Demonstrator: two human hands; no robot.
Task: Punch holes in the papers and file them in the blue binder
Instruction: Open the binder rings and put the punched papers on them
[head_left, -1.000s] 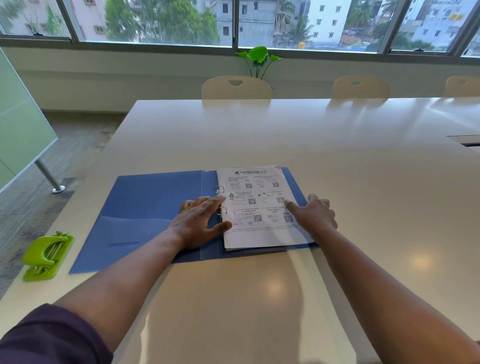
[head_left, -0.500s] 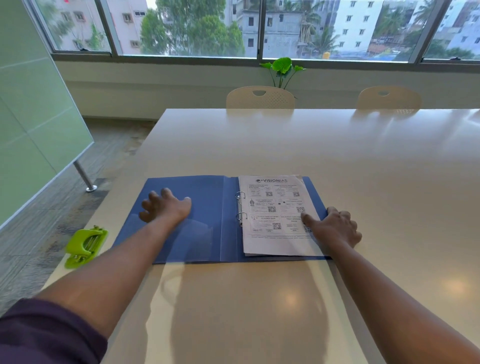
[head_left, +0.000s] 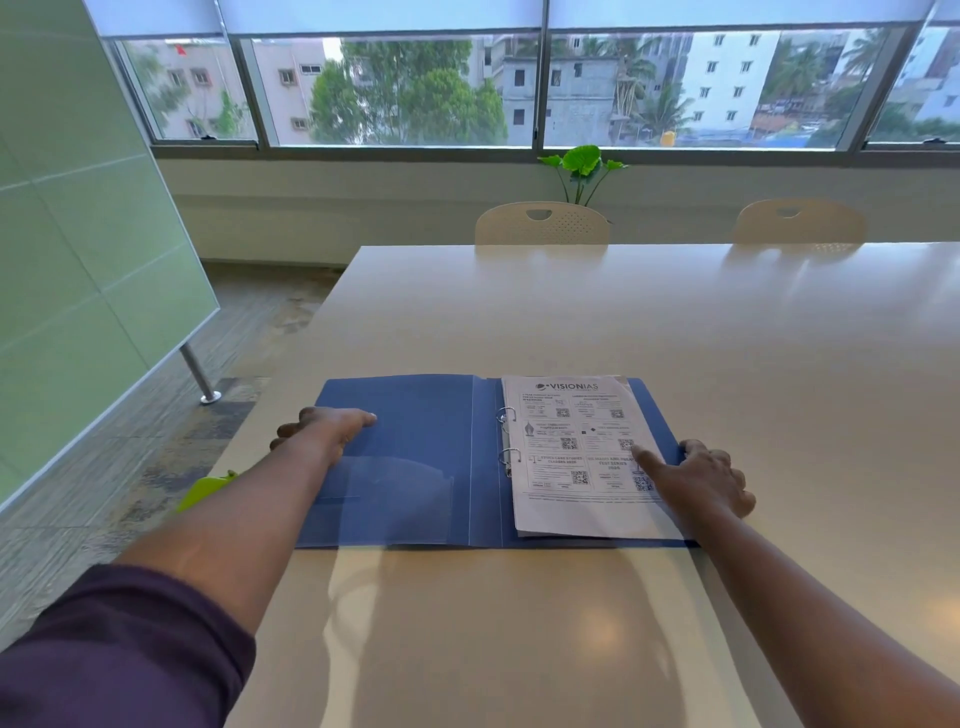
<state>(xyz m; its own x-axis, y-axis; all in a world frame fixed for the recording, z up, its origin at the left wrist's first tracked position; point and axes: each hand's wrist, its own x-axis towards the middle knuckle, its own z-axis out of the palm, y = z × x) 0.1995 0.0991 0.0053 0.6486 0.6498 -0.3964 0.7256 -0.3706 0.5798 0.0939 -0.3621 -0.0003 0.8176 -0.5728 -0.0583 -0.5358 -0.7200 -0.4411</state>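
Head view: a blue binder (head_left: 405, 467) lies open and flat near the left edge of a long pale tabletop (head_left: 675, 322), its near edge parallel with the tabletop's near edge. The papers (head_left: 576, 457) sit stacked on the right-hand cover, threaded on the two metal rings (head_left: 506, 436) beside the spine, their right margin just short of the cover's outer edge.

The left hand (head_left: 324, 427) rests at the outer edge of the left cover, thumb laid flat on the blue surface, the other fingers bent over the edge; whether they grip it cannot be told. The right hand (head_left: 698, 480) lies at the binder's right edge, index finger stretched out and pressing the lower right part of the top sheet, the remaining fingers loosely curled on the tabletop and holding nothing.

A green hole punch (head_left: 205, 488) shows partly behind the left forearm at the tabletop's left edge. Broad bare surface runs from the binder to the far and right edges. Two cream chairs (head_left: 540, 223) stand at the far edge, a small plant (head_left: 582, 166) behind them under the window (head_left: 405, 88).
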